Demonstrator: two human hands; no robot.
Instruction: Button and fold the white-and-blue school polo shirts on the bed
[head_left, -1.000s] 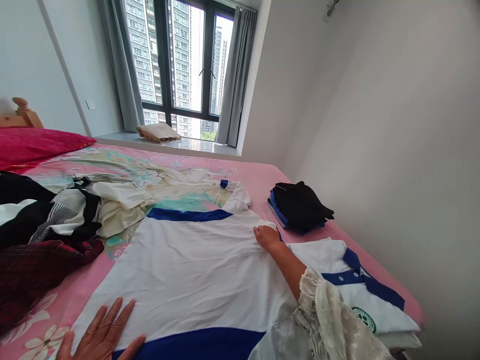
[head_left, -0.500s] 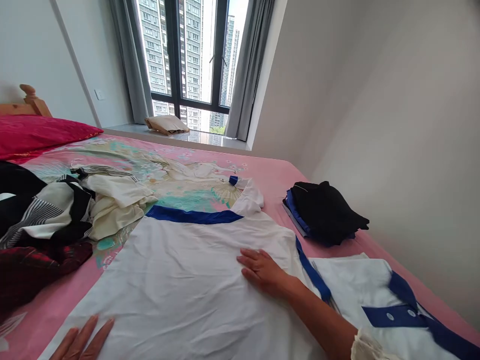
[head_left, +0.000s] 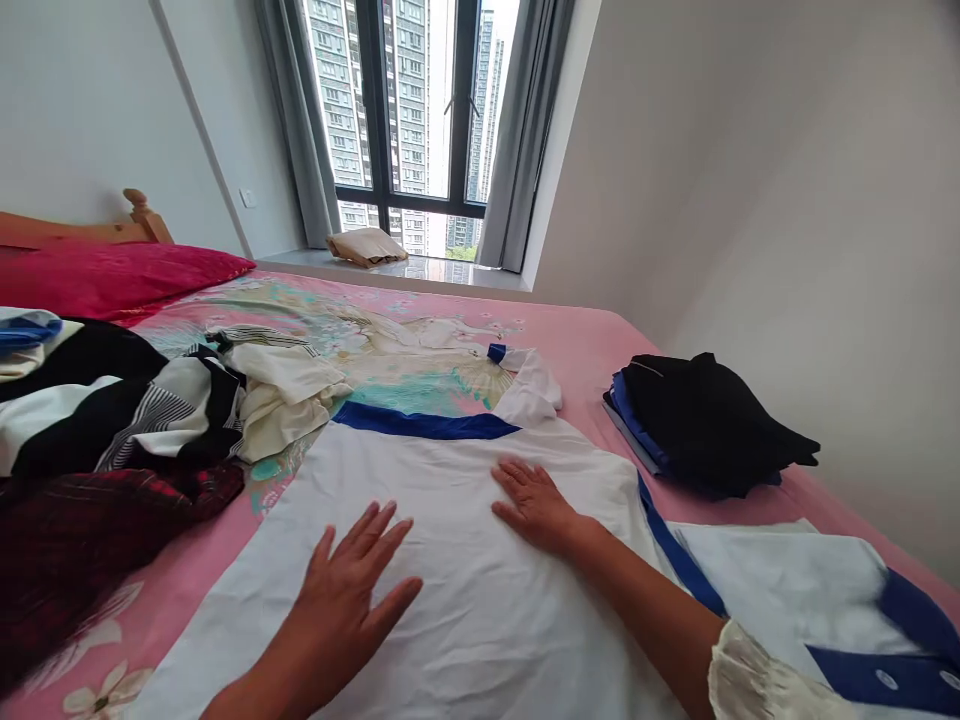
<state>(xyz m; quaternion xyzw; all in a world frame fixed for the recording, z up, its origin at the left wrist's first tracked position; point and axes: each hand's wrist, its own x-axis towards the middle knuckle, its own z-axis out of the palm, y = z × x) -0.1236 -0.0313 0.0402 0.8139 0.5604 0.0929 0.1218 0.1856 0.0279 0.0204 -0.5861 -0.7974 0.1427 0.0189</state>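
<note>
A white garment [head_left: 442, 500] with blue trim lies spread over the bed, one blue-cuffed sleeve pointing away at its far right. My right hand [head_left: 534, 505] rests palm down on its upper right part, fingers together but stretched out flat. Over the garment's left half is my left hand [head_left: 356, 590], fingers spread and holding nothing; whether it touches the cloth cannot be told. Another white garment [head_left: 787, 580] with navy bands and buttons lies at the right, beside the spread one.
A folded stack of black and blue clothes [head_left: 705, 420] sits on the bed's right side. Loose clothes [head_left: 165, 410] are heaped at the left, near a red pillow [head_left: 150, 275]. A beige bundle [head_left: 367, 246] lies on the windowsill [head_left: 442, 272].
My left hand has moved up and right from the lower left edge, over the garment. My right hand has shifted slightly farther up the cloth. The view has turned a little left.
</note>
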